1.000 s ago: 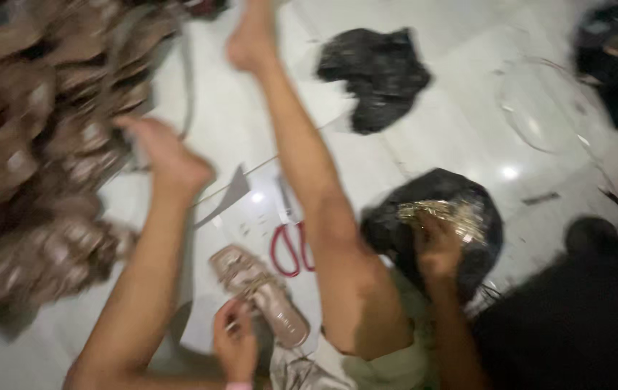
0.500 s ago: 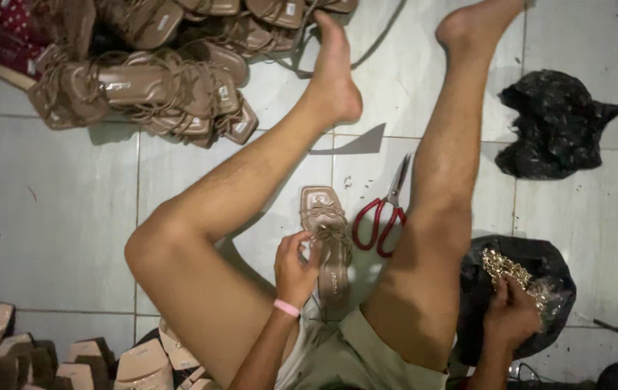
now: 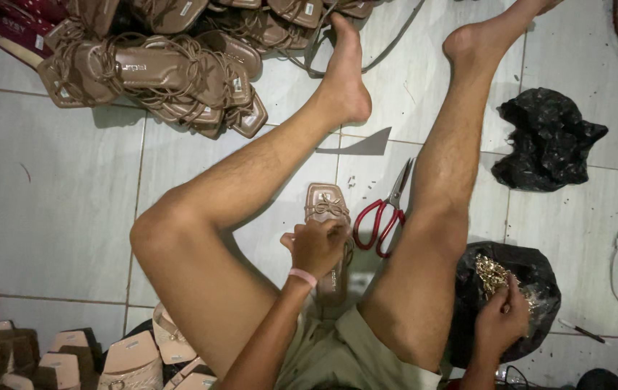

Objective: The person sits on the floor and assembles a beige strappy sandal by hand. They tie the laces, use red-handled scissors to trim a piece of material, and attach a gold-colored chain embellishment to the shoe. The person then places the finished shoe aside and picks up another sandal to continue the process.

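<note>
Head view: a heap of tan sandals (image 3: pixel 157 68) lies upper left. Between the legs, the left hand (image 3: pixel 318 248) grips a tan sandal (image 3: pixel 328 209) on the floor; light and bendy, best held by its sole edges. Red scissors (image 3: pixel 381 220) lie beside. The right hand (image 3: pixel 500 318) pinches gold trims (image 3: pixel 493 273) in a black bag (image 3: pixel 536 278).
</note>
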Demonstrator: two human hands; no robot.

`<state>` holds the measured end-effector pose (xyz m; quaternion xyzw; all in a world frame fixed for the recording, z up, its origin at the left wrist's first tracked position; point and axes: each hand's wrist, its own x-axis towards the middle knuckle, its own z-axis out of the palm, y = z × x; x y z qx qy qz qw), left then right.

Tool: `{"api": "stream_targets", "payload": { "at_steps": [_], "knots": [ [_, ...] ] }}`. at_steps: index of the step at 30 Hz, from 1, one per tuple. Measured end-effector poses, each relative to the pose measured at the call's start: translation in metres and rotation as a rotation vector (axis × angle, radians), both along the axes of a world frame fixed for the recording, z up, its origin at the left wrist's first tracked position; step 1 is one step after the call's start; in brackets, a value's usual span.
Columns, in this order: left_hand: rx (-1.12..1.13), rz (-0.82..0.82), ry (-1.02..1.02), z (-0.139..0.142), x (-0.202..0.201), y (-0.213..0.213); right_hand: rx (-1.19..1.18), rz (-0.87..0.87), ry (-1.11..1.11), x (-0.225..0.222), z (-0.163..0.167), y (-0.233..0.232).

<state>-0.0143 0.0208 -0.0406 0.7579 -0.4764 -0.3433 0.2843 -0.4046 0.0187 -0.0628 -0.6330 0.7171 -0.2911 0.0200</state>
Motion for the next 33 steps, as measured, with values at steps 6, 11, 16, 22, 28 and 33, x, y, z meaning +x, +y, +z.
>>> {"api": "stream_targets", "payload": {
  "at_steps": [6, 11, 16, 22, 28, 33],
  "knots": [
    [0.001, 0.092, -0.043, -0.02, -0.013, -0.008, 0.031, 0.035, -0.546, 0.099, 0.055, -0.038],
    [-0.101, 0.125, 0.302, -0.047, -0.003, 0.003, 0.396, 0.329, -0.685, 0.194, 0.046, -0.078],
    [-0.02, 0.127, 0.179, -0.047, -0.007, 0.01, 0.174, 0.73, -0.248, 0.243, 0.002, -0.118],
    [-0.055, 0.099, 0.175, -0.032, -0.007, 0.012, 0.146, 0.614, -0.162, 0.277, -0.015, -0.142],
    [-0.094, 0.057, 0.127, -0.018, -0.004, 0.007, 0.047, 0.634, 0.003, 0.295, -0.013, -0.159],
    [-0.322, 0.075, 0.155, 0.014, 0.001, -0.012, -0.043, 0.696, 0.27, 0.314, -0.01, -0.197]
  ]
}}
